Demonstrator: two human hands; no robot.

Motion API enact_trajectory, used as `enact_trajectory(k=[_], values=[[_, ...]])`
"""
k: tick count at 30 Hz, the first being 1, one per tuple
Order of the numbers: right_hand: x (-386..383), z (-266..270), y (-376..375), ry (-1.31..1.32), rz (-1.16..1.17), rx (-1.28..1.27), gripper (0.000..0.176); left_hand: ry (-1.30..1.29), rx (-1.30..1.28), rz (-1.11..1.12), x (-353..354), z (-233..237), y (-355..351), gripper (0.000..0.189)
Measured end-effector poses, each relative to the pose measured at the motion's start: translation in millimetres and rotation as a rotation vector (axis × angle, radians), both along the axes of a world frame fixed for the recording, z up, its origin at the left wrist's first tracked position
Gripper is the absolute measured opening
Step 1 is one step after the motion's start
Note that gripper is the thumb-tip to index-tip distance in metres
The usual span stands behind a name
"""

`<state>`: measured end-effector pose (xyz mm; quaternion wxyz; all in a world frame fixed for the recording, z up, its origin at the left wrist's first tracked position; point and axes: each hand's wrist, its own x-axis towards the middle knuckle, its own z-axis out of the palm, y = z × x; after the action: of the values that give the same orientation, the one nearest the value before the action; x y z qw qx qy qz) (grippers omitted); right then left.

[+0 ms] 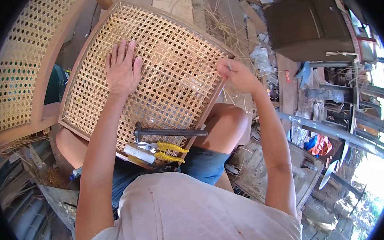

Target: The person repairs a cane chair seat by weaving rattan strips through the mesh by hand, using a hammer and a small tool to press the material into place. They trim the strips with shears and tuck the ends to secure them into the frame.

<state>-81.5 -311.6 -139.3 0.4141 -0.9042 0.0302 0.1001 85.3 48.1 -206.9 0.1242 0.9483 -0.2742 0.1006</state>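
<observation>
A wooden frame with a woven cane panel [155, 91] lies tilted across my lap. My left hand [124, 73] rests flat on the weave at its upper left, fingers stretched out. At the frame's right edge, near its upper right corner, my right hand [238, 75] is closed in a pinch. A small greyish tip shows between its fingers, too small to name. On the panel's near end lie a hammer [170, 131], a cutting tool with yellow-wrapped handles [171, 153] and a white cylindrical roll [139, 154].
Another cane-panelled wooden piece [17, 73] stands at the left. A large brown box [311, 22] is at the upper right. Cane scraps [219, 21] and boards litter the floor ahead. A cluttered rack [331, 94] stands to the right, beside a worn flat board [265, 168].
</observation>
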Motion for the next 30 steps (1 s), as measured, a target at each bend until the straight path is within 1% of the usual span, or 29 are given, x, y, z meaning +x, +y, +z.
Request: enact_trajectory(k=[1,3,4,6,7,8,9,11,12,14,15,17,18,20,21,23,24,26,30], values=[[-0.9,22.3,-1.2,-0.002,-0.003,-0.016,0.021,-0.017,0.013,0.003,2.7,-1.1,0.6,0.060],[-8.1,76.4,-9.0,-0.255,-0.417,0.146,0.023,-0.006,0.060,0.022,0.6,-1.8,-0.4,0.059],[-10.9,91.3,-3.8,-0.249,-0.420,0.131,0.023,0.003,0.046,0.018,-0.8,-2.1,-1.5,0.059],[-13.5,111.1,4.8,-0.367,-0.695,0.641,0.022,-0.008,0.038,0.031,-0.4,-3.1,-1.1,0.058],[-21.4,103.5,13.1,-0.133,-0.521,0.629,0.031,-0.017,0.024,0.032,0.2,-4.1,-1.1,0.057],[-29.8,95.7,22.4,0.087,-0.385,0.276,0.034,-0.012,0.012,0.029,0.9,-5.8,-1.2,0.057],[-25.4,100.5,61.3,0.304,-0.241,-0.076,0.036,-0.014,0.000,0.026,1.6,-5.1,-0.5,0.057],[-32.9,29.3,60.1,-0.080,0.060,-0.061,0.031,-0.015,-0.004,0.021,0.6,-4.0,-0.2,0.056],[-27.8,29.6,66.6,-0.070,0.061,-0.068,0.031,-0.005,-0.011,0.021,0.6,-4.1,-0.5,0.056],[-16.4,34.0,76.0,0.205,0.101,-0.572,0.029,-0.011,-0.029,0.012,0.8,-4.3,0.3,0.056],[-10.5,38.3,81.5,0.212,0.107,-0.576,0.029,-0.011,-0.034,0.006,0.3,-3.3,0.6,0.055],[0.3,48.5,92.1,0.292,0.196,-0.837,0.019,-0.010,-0.031,0.007,-0.8,-1.5,0.4,0.055],[8.6,53.4,95.6,0.298,0.203,-0.838,0.019,-0.016,-0.026,0.007,-1.1,-1.0,0.1,0.055],[24.3,57.3,99.5,0.322,0.361,-1.022,0.016,-0.004,-0.004,0.013,-1.2,0.0,-0.5,0.056],[22.0,52.6,98.3,0.325,0.366,-1.020,0.016,0.000,0.018,0.013,-1.7,-0.7,-0.2,0.056],[15.0,40.8,92.5,0.190,0.301,-0.965,0.018,-0.003,0.045,0.024,-1.9,-0.3,0.3,0.056],[10.5,39.9,96.1,0.197,0.300,-0.966,0.018,-0.006,0.069,0.025,-4.1,-1.0,-1.9,0.056],[6.4,37.6,107.2,0.290,0.109,-0.967,0.026,-0.014,0.074,0.019,-3.7,1.2,-1.8,0.055],[0.0,54.7,104.8,0.260,0.077,-0.932,0.026,-0.018,0.026,0.008,-2.2,-3.6,-3.0,0.056]])
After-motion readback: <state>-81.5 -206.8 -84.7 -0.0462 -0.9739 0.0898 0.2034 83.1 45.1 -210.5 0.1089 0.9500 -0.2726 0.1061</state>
